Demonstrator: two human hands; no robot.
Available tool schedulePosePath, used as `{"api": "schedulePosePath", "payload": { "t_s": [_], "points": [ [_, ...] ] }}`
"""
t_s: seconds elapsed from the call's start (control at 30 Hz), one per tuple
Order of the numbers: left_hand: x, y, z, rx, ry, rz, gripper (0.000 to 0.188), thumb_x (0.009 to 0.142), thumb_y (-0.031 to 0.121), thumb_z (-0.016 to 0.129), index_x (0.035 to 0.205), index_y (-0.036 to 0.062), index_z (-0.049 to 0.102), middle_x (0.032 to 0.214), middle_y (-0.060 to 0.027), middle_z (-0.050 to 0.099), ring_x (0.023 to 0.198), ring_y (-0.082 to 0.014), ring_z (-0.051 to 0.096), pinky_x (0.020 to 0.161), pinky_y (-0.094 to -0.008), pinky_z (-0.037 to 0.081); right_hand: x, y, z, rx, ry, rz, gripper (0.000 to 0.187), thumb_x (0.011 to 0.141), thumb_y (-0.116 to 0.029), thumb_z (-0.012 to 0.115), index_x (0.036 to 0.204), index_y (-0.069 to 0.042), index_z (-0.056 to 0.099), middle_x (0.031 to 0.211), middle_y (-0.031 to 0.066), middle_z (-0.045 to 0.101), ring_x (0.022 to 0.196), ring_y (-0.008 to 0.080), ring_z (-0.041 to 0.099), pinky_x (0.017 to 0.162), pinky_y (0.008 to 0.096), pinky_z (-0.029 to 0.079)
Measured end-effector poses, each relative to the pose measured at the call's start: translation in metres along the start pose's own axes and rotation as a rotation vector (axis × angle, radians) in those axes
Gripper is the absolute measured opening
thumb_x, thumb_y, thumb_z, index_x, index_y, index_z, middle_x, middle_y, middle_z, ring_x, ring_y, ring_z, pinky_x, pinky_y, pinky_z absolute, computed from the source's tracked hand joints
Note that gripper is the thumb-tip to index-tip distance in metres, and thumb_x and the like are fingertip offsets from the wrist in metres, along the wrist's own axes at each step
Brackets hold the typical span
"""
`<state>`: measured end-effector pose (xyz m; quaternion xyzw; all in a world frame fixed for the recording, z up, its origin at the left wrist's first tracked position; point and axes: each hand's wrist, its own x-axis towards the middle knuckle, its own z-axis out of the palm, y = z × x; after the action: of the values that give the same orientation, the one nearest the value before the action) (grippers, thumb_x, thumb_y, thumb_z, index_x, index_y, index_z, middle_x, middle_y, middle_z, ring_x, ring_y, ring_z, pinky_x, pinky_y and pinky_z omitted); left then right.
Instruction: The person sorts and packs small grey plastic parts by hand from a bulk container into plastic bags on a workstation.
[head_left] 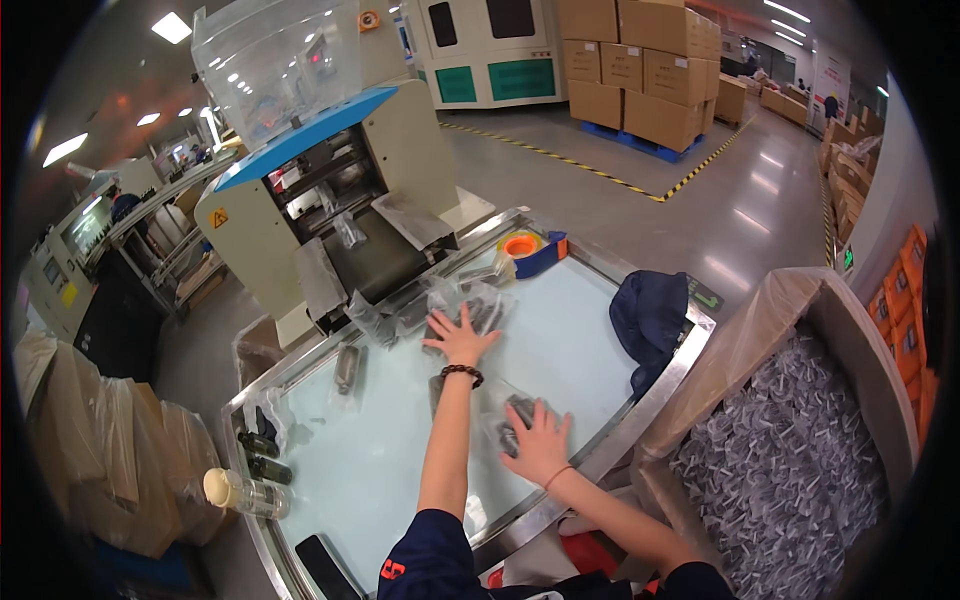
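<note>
My left hand (462, 340) lies with fingers spread on a heap of clear plastic packets (487, 303) with dark contents, in the upper middle of the pale tabletop (380, 450). Lower and to the right, my right hand (541, 446) rests with fingers apart against another clear packet (503, 432) around a dark cylindrical piece. Part of a further dark piece (436, 392) shows beside my left wrist. To the left lies a packet (346, 370) with a dark tube-like item. What exactly is inside the packets is too unclear to tell.
Beyond the table stands a machine with a conveyor belt (375, 258), packets at its outlet. A tape dispenser (540, 258) and dark cloth (648, 325) lie toward the right. A bottle (245, 493) and phone (328, 566) lie left. A lined box (790, 470) holds many small packets.
</note>
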<state>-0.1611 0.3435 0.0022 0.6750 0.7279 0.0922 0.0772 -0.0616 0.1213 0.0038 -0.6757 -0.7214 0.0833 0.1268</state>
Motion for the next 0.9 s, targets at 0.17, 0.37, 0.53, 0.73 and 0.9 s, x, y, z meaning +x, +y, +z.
{"api": "schedulePosePath", "payload": {
  "t_s": [0.17, 0.37, 0.53, 0.73, 0.9],
  "points": [
    [0.013, -0.033, -0.019, -0.024, -0.126, -0.035, 0.099, 0.059, 0.073, 0.055, 0.139, 0.0297, 0.015, 0.141, -0.0271, -0.001, 0.130, -0.0442, -0.004, 0.092, -0.0691, 0.003, -0.030, 0.029, -0.026, -0.027, -0.060, 0.025, 0.094, 0.059, -0.047, 0.066, 0.137, -0.022, 0.020, 0.131, 0.0289, 0.023, 0.114, 0.0402, 0.033, 0.092, 0.0617, 0.021],
    [-0.005, -0.032, -0.044, -0.150, -0.354, -0.008, 0.104, 0.051, 0.079, 0.054, 0.138, 0.0299, 0.021, 0.143, -0.0221, 0.002, 0.130, -0.0432, 0.004, 0.095, -0.0668, 0.002, -0.027, 0.044, -0.014, -0.059, 0.036, 0.111, 0.098, 0.056, -0.038, 0.070, 0.138, -0.022, 0.019, 0.128, 0.0311, 0.027, 0.110, 0.0403, 0.036, 0.092, 0.0509, 0.026],
    [-0.085, 0.013, -0.024, -0.080, -0.444, 0.255, 0.100, 0.054, 0.081, 0.048, 0.137, 0.0311, 0.023, 0.143, -0.0227, 0.004, 0.131, -0.0419, 0.003, 0.095, -0.0670, -0.002, 0.009, 0.088, -0.021, -0.059, 0.180, 0.370, 0.096, 0.054, -0.035, 0.070, 0.136, -0.019, 0.024, 0.124, 0.0305, 0.032, 0.105, 0.0393, 0.038, 0.090, 0.0479, 0.027],
    [-0.127, 0.020, 0.009, -0.172, -0.148, 0.285, 0.070, 0.075, 0.061, 0.047, 0.135, 0.0302, 0.027, 0.137, -0.0251, 0.018, 0.124, -0.0418, 0.020, 0.089, -0.0696, 0.013, 0.018, 0.129, -0.020, -0.066, 0.270, 0.201, 0.097, 0.050, -0.036, 0.070, 0.135, -0.022, 0.026, 0.117, 0.0265, 0.035, 0.101, 0.0382, 0.038, 0.085, 0.0443, 0.030],
    [-0.115, 0.026, 0.001, -0.230, -0.315, 0.205, 0.074, 0.073, 0.049, 0.053, 0.137, 0.0337, 0.019, 0.138, -0.0285, 0.008, 0.125, -0.0444, 0.015, 0.089, -0.0675, 0.017, 0.031, 0.132, -0.025, -0.049, 0.166, 0.148, 0.098, 0.050, -0.037, 0.070, 0.136, -0.024, 0.024, 0.116, 0.0240, 0.036, 0.099, 0.0372, 0.038, 0.084, 0.0437, 0.031]
  ]
}}
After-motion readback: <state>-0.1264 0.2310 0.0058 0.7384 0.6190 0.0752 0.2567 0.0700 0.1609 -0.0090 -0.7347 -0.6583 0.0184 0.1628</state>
